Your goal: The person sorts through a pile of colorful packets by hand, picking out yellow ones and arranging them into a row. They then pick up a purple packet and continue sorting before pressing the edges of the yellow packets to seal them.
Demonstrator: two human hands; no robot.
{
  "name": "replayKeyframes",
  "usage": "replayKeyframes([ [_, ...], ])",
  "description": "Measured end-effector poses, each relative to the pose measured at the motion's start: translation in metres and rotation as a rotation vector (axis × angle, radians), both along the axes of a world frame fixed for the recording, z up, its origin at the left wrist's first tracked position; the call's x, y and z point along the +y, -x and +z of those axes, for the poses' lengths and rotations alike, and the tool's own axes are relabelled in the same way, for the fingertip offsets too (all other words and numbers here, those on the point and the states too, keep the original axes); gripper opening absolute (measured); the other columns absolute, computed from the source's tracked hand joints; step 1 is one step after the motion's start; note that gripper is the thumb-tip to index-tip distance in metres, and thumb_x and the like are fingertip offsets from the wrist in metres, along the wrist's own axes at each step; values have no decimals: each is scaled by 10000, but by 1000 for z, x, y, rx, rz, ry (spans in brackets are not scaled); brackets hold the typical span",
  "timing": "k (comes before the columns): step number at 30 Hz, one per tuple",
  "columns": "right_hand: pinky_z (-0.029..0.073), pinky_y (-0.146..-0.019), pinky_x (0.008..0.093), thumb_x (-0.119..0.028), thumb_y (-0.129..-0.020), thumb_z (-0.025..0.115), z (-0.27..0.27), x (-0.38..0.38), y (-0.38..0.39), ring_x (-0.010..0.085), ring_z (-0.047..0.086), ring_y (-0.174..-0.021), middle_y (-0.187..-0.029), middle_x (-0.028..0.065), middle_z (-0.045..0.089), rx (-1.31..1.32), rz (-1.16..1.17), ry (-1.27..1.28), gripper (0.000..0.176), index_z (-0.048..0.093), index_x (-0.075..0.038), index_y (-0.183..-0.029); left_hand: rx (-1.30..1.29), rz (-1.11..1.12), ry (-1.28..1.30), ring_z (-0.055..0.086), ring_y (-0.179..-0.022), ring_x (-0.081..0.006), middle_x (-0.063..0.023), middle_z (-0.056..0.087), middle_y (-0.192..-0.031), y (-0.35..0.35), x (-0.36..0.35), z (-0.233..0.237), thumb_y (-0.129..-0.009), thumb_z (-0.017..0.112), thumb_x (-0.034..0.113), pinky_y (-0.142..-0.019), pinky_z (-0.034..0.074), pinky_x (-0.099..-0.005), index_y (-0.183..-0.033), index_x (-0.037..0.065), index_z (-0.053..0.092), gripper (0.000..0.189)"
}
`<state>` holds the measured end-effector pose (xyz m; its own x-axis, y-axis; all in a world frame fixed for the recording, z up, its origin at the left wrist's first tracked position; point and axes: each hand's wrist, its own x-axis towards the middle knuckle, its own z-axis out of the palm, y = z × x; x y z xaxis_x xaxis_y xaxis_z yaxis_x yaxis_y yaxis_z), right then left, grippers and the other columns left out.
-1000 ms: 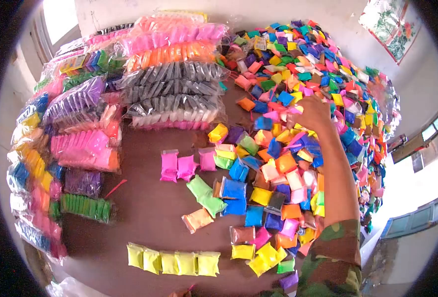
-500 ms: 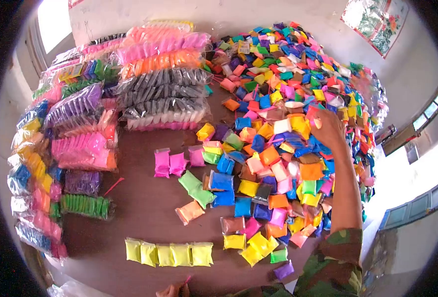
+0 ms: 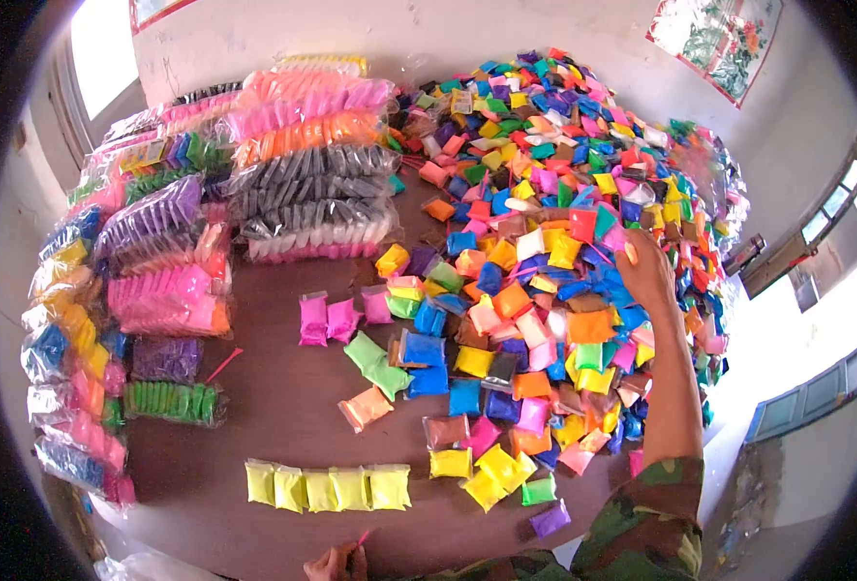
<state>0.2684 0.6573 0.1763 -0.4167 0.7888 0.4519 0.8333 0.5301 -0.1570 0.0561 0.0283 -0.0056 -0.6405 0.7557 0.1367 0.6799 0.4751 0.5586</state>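
Observation:
My left hand (image 3: 335,564) is at the bottom edge, partly cut off, with its fingers pinched on a thin pinkish-red strip (image 3: 363,537). Just above it, a row of several pale yellow packets (image 3: 322,488) lies side by side on the brown table (image 3: 283,407). My right hand (image 3: 649,269) reaches far into the large heap of small colored packets (image 3: 545,329). Its fingers are curled over the packets, and whatever they grip is hidden. A red packet (image 3: 582,225) and a teal packet (image 3: 606,223) lie beside its fingertips.
Clear bags of sorted packets are stacked at the left, including black bags (image 3: 312,189), a pink bag (image 3: 162,298) and a green bag (image 3: 170,399). Another thin red strip (image 3: 223,363) lies near them. Loose pink packets (image 3: 328,319) and a light green packet (image 3: 376,364) lie at the heap's left edge.
My right hand has shifted slightly downward and right among the packets; the red packet by it now shows more fully. My left hand has come a little further into view with the strip.

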Motion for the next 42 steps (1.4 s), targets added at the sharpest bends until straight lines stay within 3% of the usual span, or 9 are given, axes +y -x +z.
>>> replayKeyframes([
  [8,560,-983,515,-293,-946,701,-13,-5,-24,399,702,-1187,-1316,176,726,56,22,-79,454,680,-103,-1358,-41,7,-40,709,-641,-385,-145,733,-787,-2,10,22,-960,798,208,-561,571,-472,-1007,169,751,77],
  [20,545,-999,538,-215,-1049,592,-22,-14,-39,456,712,-1156,-1251,265,738,239,-7,-105,468,560,-46,-1484,-44,17,-94,716,-649,-384,-162,735,-800,-3,14,26,-970,798,206,-572,572,-468,-1018,164,760,74],
  [23,543,-961,550,-208,-1048,574,-20,-23,-35,458,718,-1114,-1214,264,748,291,24,-191,425,585,-80,-1454,-17,-1,-109,714,-641,-388,-167,732,-788,-2,14,24,-971,793,188,-569,570,-472,-1018,161,760,63],
  [26,540,-914,558,-168,-1031,579,-3,-44,-27,455,722,-1045,-1242,233,748,275,12,-4,387,612,-123,-1414,-13,10,-152,705,-625,-392,-169,725,-769,-4,16,27,-970,790,174,-556,562,-476,-1008,157,756,54],
  [30,547,-854,539,-102,-1010,576,-12,-38,-15,455,719,-995,-1317,185,730,111,135,-260,363,647,-134,-1365,-24,21,-144,695,-608,-396,-174,717,-756,-5,21,42,-971,786,164,-543,551,-481,-982,151,747,44],
  [33,559,-862,525,-156,-1050,556,-10,-34,-14,405,739,-1028,-1300,192,738,137,112,-133,333,661,-133,-1365,-16,-9,-12,702,-622,-382,-167,725,-774,-3,7,24,-972,784,158,-544,554,-470,-993,143,738,53],
  [36,580,-881,461,-202,-1077,561,-12,-35,-13,318,754,-1072,-1314,177,745,453,130,11,333,658,-103,-1380,43,-32,-207,695,-562,-329,-117,684,-669,3,12,4,-898,797,122,-521,543,-422,-888,118,702,95],
  [40,629,-847,424,-245,-1077,587,6,-65,-22,304,745,-1150,-1296,174,745,1160,189,647,366,649,-23,-1361,-21,-43,-135,693,-569,-355,-149,670,-660,2,9,10,-918,770,83,-539,542,-424,-908,88,690,80],
  [42,642,-824,444,-261,-1084,581,5,-82,-33,307,741,-1162,-1279,177,744,1277,323,820,351,658,-30,-1336,-57,-48,-191,690,-564,-356,-156,664,-657,2,10,13,-927,760,75,-539,539,-421,-920,76,687,73],
])
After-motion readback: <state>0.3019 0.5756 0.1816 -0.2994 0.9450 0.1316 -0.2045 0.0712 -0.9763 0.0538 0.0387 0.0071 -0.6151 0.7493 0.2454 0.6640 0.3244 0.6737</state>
